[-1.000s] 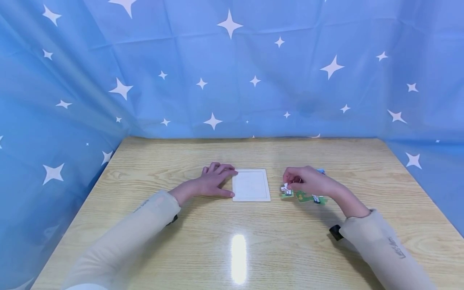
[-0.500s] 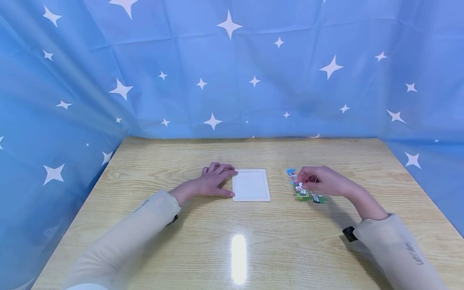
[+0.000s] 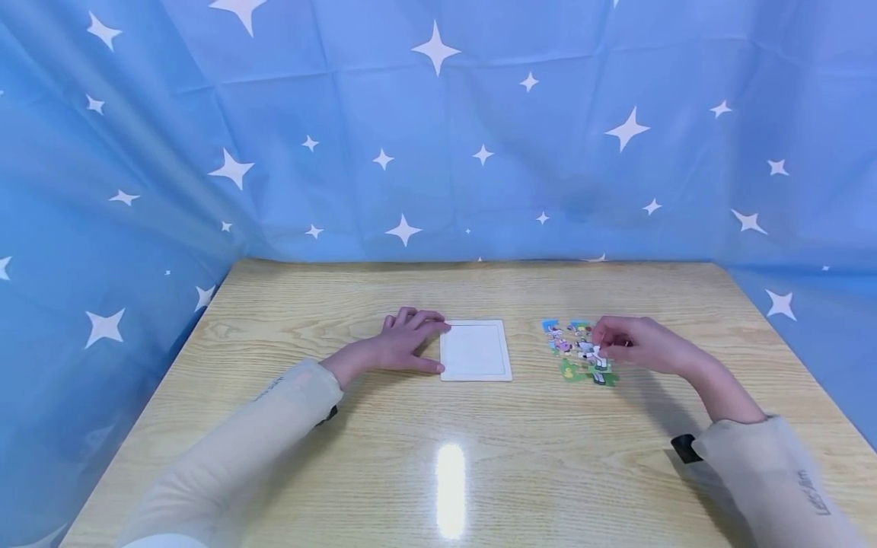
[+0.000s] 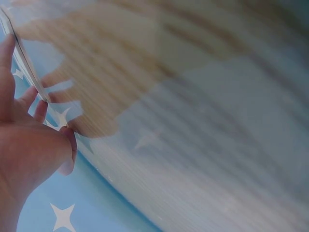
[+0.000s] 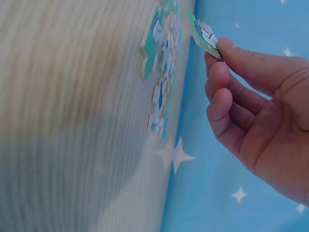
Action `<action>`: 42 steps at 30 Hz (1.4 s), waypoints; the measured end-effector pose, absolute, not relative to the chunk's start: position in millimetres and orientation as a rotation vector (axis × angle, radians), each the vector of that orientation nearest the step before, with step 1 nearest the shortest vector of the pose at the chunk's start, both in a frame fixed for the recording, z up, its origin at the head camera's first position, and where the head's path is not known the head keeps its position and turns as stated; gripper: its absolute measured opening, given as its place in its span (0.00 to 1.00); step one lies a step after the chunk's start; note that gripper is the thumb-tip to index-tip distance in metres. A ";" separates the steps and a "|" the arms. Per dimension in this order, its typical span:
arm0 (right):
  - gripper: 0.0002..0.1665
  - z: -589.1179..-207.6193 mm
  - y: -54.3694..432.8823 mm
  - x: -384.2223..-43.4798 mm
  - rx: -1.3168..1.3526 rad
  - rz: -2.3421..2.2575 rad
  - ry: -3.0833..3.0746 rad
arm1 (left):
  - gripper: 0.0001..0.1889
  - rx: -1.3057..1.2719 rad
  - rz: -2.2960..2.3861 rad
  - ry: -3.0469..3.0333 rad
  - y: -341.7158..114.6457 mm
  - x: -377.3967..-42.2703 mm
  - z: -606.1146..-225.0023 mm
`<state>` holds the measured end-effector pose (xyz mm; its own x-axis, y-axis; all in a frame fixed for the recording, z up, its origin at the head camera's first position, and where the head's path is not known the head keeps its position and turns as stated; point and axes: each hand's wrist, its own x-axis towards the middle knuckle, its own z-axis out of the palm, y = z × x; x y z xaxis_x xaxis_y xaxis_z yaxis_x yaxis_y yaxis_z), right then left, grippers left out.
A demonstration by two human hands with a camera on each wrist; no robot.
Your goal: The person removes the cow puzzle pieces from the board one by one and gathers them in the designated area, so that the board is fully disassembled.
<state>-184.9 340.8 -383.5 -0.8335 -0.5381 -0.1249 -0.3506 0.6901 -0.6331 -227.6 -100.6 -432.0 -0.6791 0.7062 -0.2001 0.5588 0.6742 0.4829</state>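
In the head view, my left hand (image 3: 404, 342) rests at the left edge of a square white puzzle tray (image 3: 474, 352), thumb and fingers spread and touching its rim. The left wrist view shows the tray edge (image 4: 30, 63) against the extended fingers. My right hand (image 3: 647, 346) pinches a puzzle piece (image 3: 600, 358) between thumb and fingertips, raised over a cluster of loose puzzle pieces (image 3: 569, 371). Seen from the right wrist, the held piece (image 5: 203, 36) is green and white and stands apart from the pieces on the table (image 5: 150, 53). The hand hides some of the cluster.
The wooden table (image 3: 342, 457) carries the tray in the middle and the pieces to its right. A blue curtain with white stars (image 3: 438, 152) hangs behind the table and along both sides. Light glares off the tabletop near the front.
My right hand has moved to the right with the pinched puzzle piece, from near the tray across the cluster, uncovering more pieces on its left. The left hand and tray have stayed put.
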 end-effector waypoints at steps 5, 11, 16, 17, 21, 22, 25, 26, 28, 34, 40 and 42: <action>0.05 -385.8 351.3 -183.1 -0.660 -0.880 2.600 | 0.42 1.004 0.553 2.512 -98.0 -227.1 -430.2; 0.06 -387.6 361.9 -181.1 -0.656 -0.897 2.586 | 0.42 1.010 0.548 2.512 -98.1 -228.1 -431.2; 0.05 -389.0 370.8 -180.0 -0.632 -0.869 2.598 | 0.41 1.024 0.544 2.518 -98.3 -229.4 -433.2; 0.05 -389.3 372.4 -179.9 -0.630 -0.864 2.596 | 0.41 1.026 0.544 2.517 -98.4 -229.6 -433.6; 0.04 -390.4 378.1 -179.8 -0.605 -0.874 2.561 | 0.41 1.020 0.543 2.515 -98.8 -229.2 -433.8; 0.04 -390.6 379.2 -179.8 -0.594 -0.878 2.549 | 0.42 1.016 0.538 2.514 -99.1 -229.2 -433.7; 0.04 -391.0 382.2 -179.7 -0.553 -0.892 2.516 | 0.42 1.010 0.532 2.515 -99.4 -228.9 -433.3; 0.04 -391.2 382.9 -179.7 -0.540 -0.900 2.508 | 0.42 1.009 0.536 2.516 -99.5 -228.8 -433.1; 0.04 -391.9 384.2 -179.8 -0.520 -0.908 2.495 | 0.42 1.007 0.537 2.516 -99.8 -228.7 -432.8; 0.05 -395.2 387.2 -180.9 -0.481 -0.923 2.447 | 0.42 0.999 0.541 2.513 -101.2 -228.7 -433.9; 0.05 -401.8 388.8 -182.4 -0.511 -0.939 2.445 | 0.41 1.003 0.539 2.520 -101.6 -229.1 -433.8; 0.05 -404.5 389.6 -182.5 -0.540 -0.952 2.443 | 0.41 1.006 0.537 2.521 -101.8 -229.1 -433.8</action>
